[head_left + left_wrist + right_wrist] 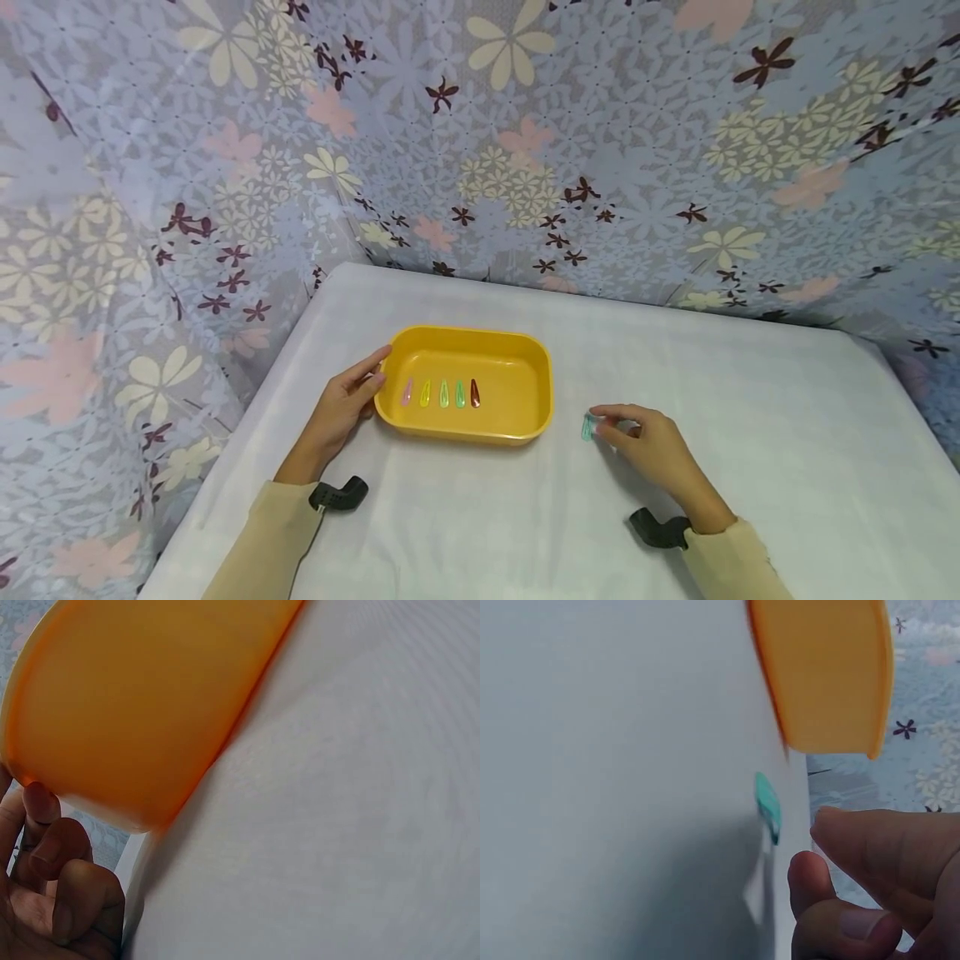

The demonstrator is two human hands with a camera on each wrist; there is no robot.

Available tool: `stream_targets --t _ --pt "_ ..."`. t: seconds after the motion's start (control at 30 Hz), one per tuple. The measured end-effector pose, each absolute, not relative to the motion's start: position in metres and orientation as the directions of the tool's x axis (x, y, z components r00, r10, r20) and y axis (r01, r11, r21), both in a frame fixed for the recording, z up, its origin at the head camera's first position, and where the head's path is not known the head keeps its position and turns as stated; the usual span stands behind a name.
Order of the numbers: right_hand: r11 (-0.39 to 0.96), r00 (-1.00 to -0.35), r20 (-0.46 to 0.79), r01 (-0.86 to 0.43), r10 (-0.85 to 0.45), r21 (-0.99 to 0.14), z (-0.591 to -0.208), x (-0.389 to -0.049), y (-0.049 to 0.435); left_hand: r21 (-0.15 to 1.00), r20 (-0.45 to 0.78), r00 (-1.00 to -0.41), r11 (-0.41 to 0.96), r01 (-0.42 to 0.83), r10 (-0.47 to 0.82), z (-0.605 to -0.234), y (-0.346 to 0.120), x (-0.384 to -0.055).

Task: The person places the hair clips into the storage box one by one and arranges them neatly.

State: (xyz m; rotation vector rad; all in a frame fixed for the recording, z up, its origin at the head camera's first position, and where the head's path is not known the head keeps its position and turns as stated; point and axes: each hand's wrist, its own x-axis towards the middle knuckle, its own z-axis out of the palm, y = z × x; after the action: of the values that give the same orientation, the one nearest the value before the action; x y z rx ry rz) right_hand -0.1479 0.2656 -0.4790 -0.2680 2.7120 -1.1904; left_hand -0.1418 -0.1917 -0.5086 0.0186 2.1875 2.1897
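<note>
My left hand [339,418] grips the left end of a yellow plastic tray [517,387], with the thumb at the rim and the other fingers outside the wall. Inside the tray several snap hair clips lie in a row: pink [407,392], yellow [425,392], light green [444,393], green [460,394] and dark red [475,393]. To the right of the tray, a teal hair clip [587,427] is on the white cloth. Thumb and index finger of my right hand [651,446] hover beside it; the right wrist view shows a gap between them and the clip [768,804].
A white cloth [750,400] covers the table. Flower-patterned fabric [480,167] hangs behind it and along the left side. Each wrist carries a black camera mount, one on the left [339,493] and one on the right [660,530].
</note>
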Motion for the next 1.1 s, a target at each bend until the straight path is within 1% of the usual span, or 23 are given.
stream_targets --t 0.23,0.43,0.5,0.8,0.97,1.1 --pt "0.654 -0.971 -0.035 -0.133 -0.237 -0.745 -0.492 -0.144 0.263 1.0 -0.025 -0.999 0.003 -0.025 0.04 -0.509 -0.192 -0.142" --pt "0.711 -0.956 0.095 -0.271 -0.278 -0.649 -0.495 -0.144 0.254 1.0 -0.027 -0.999 -0.001 -0.027 0.032 -0.509 -0.192 -0.141" --pt "0.727 -0.952 0.119 -0.292 -0.28 -0.622 -0.495 -0.143 0.251 1.0 -0.029 -0.999 -0.005 -0.029 0.03 -0.509 -0.192 -0.141" --pt "0.755 -0.969 0.093 -0.238 -0.231 -0.611 -0.493 -0.141 0.241 0.999 -0.035 -0.999 0.0 -0.035 0.027 -0.509 -0.194 -0.14" --pt "0.739 -0.976 0.069 -0.201 -0.205 -0.644 -0.493 -0.138 0.241 1.0 -0.03 -0.999 -0.003 -0.03 0.032 -0.51 -0.193 -0.14" --pt "0.731 -0.98 0.077 -0.19 -0.186 -0.656 -0.497 -0.139 0.244 1.0 -0.027 -0.999 0.0 -0.027 0.038 -0.51 -0.193 -0.141"
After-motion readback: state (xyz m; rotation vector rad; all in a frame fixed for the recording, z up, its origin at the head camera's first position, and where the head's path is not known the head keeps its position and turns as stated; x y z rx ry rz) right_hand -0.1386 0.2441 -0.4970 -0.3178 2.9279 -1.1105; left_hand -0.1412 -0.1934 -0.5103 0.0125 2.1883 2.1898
